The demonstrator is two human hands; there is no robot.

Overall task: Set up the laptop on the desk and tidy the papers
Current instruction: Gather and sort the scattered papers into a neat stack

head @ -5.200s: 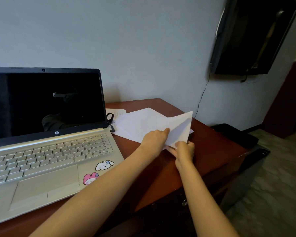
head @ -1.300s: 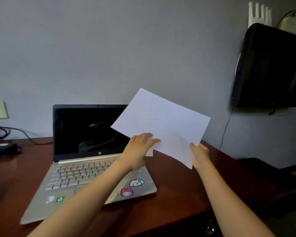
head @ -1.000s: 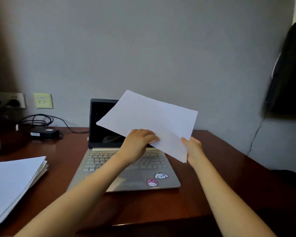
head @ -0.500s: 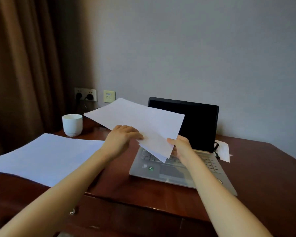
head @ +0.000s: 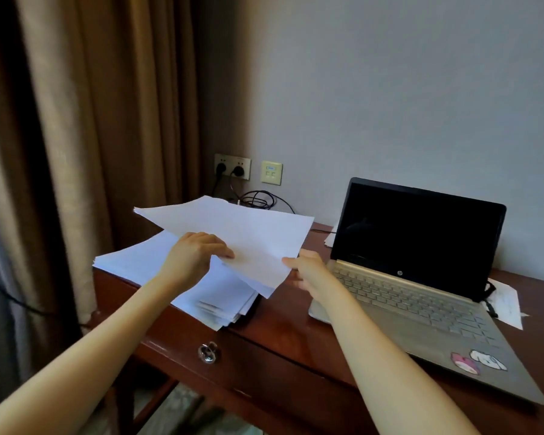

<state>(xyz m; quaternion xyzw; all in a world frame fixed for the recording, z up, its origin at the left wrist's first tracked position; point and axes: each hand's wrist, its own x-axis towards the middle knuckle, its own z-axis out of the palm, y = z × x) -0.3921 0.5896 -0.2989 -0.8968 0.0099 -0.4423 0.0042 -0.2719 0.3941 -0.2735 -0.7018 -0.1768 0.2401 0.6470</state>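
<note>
The papers are in two lots. The sheets that I hold hang in the air just above the stack, which lies at the left end of the worktop with its near corner jutting past the edge. My left hand grips the sheets at their near edge, fingers curled over the top. My right hand holds the near right corner, thumb at the margin, its other fingers hidden beneath the paper.

I take both sides because thin paper sags and fans out if held at one point only. The far edge is tilted up, which I judge suits sliding the sheets down onto the stack. The laptop stands open with a dark screen at the right, apart from the stack, so each has its own place.

The sheets are not yet laid down, and the stack's splayed edges will want squaring. Another paper lies by the laptop's far right corner, so the tidying is not finished.
</note>
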